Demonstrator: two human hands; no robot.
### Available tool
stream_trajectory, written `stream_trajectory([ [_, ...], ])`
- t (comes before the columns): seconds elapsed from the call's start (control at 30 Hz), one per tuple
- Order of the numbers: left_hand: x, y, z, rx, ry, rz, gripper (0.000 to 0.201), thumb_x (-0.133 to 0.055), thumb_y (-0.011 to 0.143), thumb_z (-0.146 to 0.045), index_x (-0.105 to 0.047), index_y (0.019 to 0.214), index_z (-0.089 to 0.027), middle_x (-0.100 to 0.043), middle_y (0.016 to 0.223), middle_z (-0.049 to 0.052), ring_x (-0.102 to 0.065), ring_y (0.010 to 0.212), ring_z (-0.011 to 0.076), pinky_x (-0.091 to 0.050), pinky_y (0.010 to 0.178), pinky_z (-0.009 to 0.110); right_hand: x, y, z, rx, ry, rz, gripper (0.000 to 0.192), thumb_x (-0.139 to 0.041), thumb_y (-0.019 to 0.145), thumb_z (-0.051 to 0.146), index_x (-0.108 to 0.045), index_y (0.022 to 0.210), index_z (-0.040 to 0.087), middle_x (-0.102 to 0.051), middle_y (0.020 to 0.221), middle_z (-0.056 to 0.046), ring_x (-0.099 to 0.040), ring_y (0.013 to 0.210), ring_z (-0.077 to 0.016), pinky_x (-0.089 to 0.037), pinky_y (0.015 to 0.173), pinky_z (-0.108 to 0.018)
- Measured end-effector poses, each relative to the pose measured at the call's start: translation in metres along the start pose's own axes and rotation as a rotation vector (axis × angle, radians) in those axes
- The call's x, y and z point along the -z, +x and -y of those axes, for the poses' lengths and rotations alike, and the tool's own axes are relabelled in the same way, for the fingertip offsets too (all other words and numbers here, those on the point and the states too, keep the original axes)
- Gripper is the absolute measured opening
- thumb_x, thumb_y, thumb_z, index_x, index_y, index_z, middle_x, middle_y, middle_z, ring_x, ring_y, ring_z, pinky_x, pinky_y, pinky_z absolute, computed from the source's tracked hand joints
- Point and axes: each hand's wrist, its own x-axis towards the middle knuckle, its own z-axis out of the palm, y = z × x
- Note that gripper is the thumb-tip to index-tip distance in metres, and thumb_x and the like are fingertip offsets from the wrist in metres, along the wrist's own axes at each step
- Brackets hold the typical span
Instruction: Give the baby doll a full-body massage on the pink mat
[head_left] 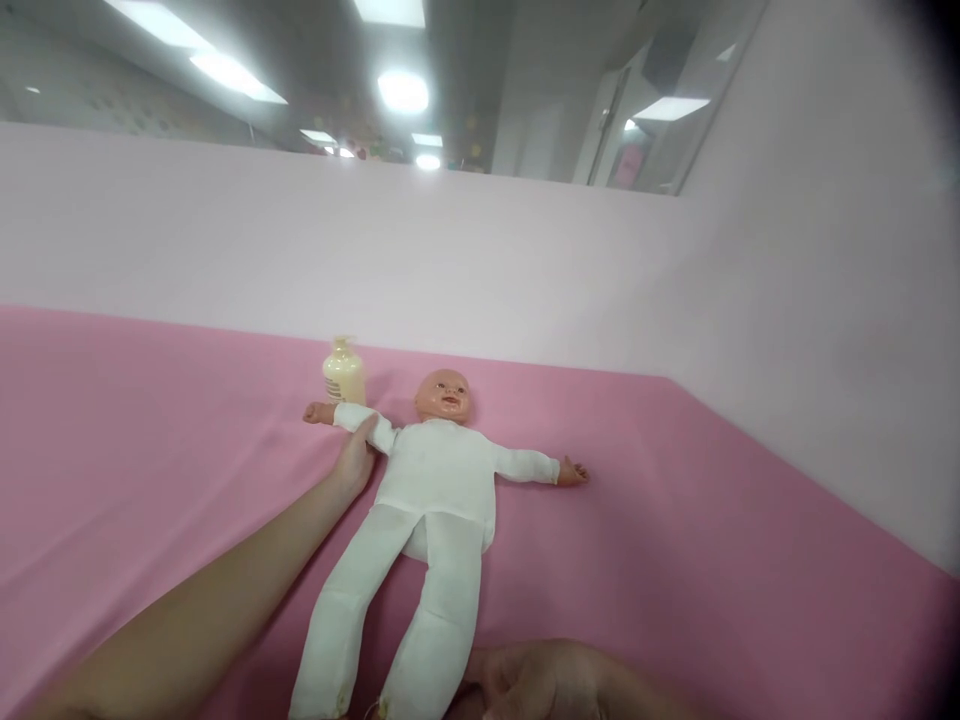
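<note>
Head view: doll (431,500) in white suit lies face-up at centre of pink cloth (150,450), feet cut off at 6 o'clock. Left hand (354,458) grasps doll's upper arm, fingertips hidden. Right hand (547,685) at doll's foot, mostly cropped, fingers unclear. Cream bottle (343,372) at 11 o'clock.

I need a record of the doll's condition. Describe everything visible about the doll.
The doll lies face up on the pink cloth, arms spread wide and legs stretched toward the camera. Its head and hands look like hard plastic; its body is covered in a white fabric suit. The left hand grips its upper arm, and the right hand is at its foot. A cream bottle stands just beyond its outstretched arm.
</note>
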Motion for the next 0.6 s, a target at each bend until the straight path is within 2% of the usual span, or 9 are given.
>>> stream_trajectory([
  [0.07, -0.001, -0.002, 0.0, -0.018, 0.043, 0.02, 0.021, -0.073, 0.071, -0.023, -0.058, 0.085, -0.019, -0.067, 0.084, 0.001, -0.064, 0.084, 0.0189, -0.048, 0.086, 0.034, 0.027, 0.02, 0.034, 0.043, -0.004, -0.03, 0.06, -0.06, 0.071, 0.061, -0.061, 0.118, 0.023, -0.068, 0.1, -0.005, -0.066, 0.095, -0.0156, -0.053, 0.082, -0.041],
  [0.1, -0.001, -0.003, 0.0, -0.022, 0.075, 0.033, 0.024, -0.075, 0.069, -0.022, -0.058, 0.085, -0.018, -0.067, 0.086, 0.002, -0.063, 0.084, 0.0189, -0.048, 0.086, 0.034, 0.043, 0.034, 0.057, 0.097, 0.002, -0.072, 0.06, -0.059, 0.072, 0.062, -0.061, 0.117, 0.023, -0.067, 0.1, -0.005, -0.065, 0.1, -0.0165, -0.053, 0.083, -0.04],
  [0.23, -0.001, -0.008, 0.0, -0.058, 0.255, 0.066, 0.032, -0.079, 0.066, -0.025, -0.058, 0.089, -0.018, -0.066, 0.087, 0.003, -0.063, 0.084, 0.0198, -0.048, 0.084, 0.035, 0.104, 0.092, 0.147, 0.603, 0.082, -0.549, 0.04, -0.054, 0.08, 0.058, -0.065, 0.102, 0.026, -0.064, 0.081, -0.003, -0.062, 0.11, -0.0243, -0.055, 0.078, -0.041],
  [0.27, -0.001, -0.01, 0.0, -0.077, 0.307, 0.071, 0.032, -0.079, 0.067, -0.027, -0.058, 0.09, -0.018, -0.066, 0.086, 0.002, -0.062, 0.083, 0.0201, -0.048, 0.083, 0.035, 0.114, 0.101, 0.159, 0.664, 0.103, -0.6, 0.038, -0.051, 0.082, 0.056, -0.064, 0.103, 0.027, -0.063, 0.08, -0.002, -0.062, 0.112, -0.0237, -0.055, 0.078, -0.041],
  [0.3, -0.002, -0.012, -0.001, -0.1, 0.358, 0.077, 0.033, -0.079, 0.068, -0.028, -0.059, 0.091, -0.018, -0.065, 0.086, 0.002, -0.062, 0.083, 0.0204, -0.047, 0.082, 0.035, 0.121, 0.105, 0.165, 0.659, 0.111, -0.578, 0.036, -0.051, 0.083, 0.053, -0.063, 0.105, 0.027, -0.063, 0.08, -0.002, -0.061, 0.113, -0.0231, -0.055, 0.079, -0.04],
  [0.37, -0.005, -0.018, -0.001, -0.146, 0.447, 0.095, 0.032, -0.077, 0.07, -0.031, -0.059, 0.093, -0.018, -0.066, 0.088, 0.003, -0.062, 0.086, 0.0216, -0.046, 0.084, 0.036, 0.123, 0.101, 0.161, 0.587, 0.103, -0.468, 0.038, -0.057, 0.079, 0.05, -0.062, 0.11, 0.028, -0.063, 0.084, -0.002, -0.06, 0.115, -0.0226, -0.056, 0.079, -0.038],
  [0.43, -0.009, -0.022, -0.001, -0.191, 0.509, 0.126, 0.03, -0.075, 0.072, -0.032, -0.06, 0.095, -0.019, -0.067, 0.093, 0.004, -0.062, 0.093, 0.0234, -0.045, 0.089, 0.037, 0.111, 0.084, 0.14, 0.542, 0.096, -0.412, 0.045, -0.063, 0.076, 0.049, -0.061, 0.116, 0.028, -0.064, 0.09, -0.003, -0.061, 0.112, -0.0239, -0.057, 0.077, -0.039],
  [0.53, -0.01, -0.024, 0.001, -0.276, 0.576, 0.199, 0.025, -0.072, 0.075, -0.03, -0.061, 0.095, -0.019, -0.067, 0.1, 0.006, -0.059, 0.108, 0.0252, -0.038, 0.103, 0.038, 0.077, 0.053, 0.097, 0.456, 0.088, -0.312, 0.042, -0.056, 0.082, 0.052, -0.059, 0.119, 0.032, -0.065, 0.096, -0.001, -0.061, 0.109, -0.0251, -0.058, 0.074, -0.042],
  [0.6, -0.009, -0.023, 0.003, -0.338, 0.62, 0.245, 0.021, -0.07, 0.077, -0.029, -0.062, 0.094, -0.02, -0.066, 0.104, 0.006, -0.054, 0.117, 0.0251, -0.031, 0.109, 0.037, 0.05, 0.035, 0.065, 0.396, 0.083, -0.242, 0.04, -0.05, 0.087, 0.054, -0.06, 0.116, 0.028, -0.065, 0.099, -0.002, -0.062, 0.105, -0.0254, -0.057, 0.075, -0.042],
])
